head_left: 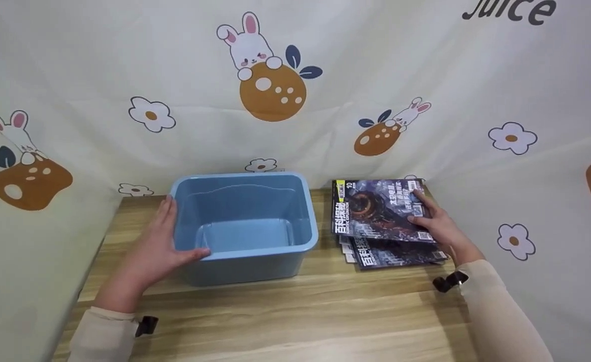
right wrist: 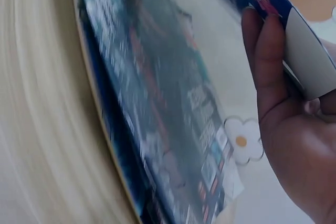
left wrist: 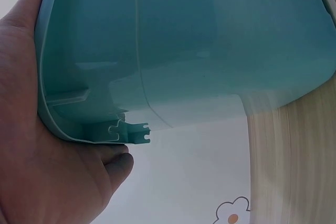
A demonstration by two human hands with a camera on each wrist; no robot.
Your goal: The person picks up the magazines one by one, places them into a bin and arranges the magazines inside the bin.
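A light-blue plastic bin (head_left: pixel 245 266) stands on the wooden table. My left hand (head_left: pixel 152 251) holds its near left corner, the thumb along the front rim and the fingers against the left side. In the left wrist view this hand (left wrist: pixel 58 166) wraps the edge of the bin (left wrist: pixel 173 40). My right hand (head_left: pixel 444 229) grips the right edge of a dark-covered magazine (head_left: pixel 376 211). Below it lie other magazines (head_left: pixel 396 254) in an uneven stack. The right wrist view has the fingers (right wrist: pixel 270 51) pinching the held magazine (right wrist: pixel 310 51), apart from the stacked magazines (right wrist: pixel 157 98).
The wood-grain table (head_left: pixel 295 322) spreads in front of the bin and the magazines. A pale cloth (head_left: pixel 185 55) printed with rabbits, oranges and flowers hangs behind and at both sides. The bin's inside shows a bare floor (head_left: pixel 248 236).
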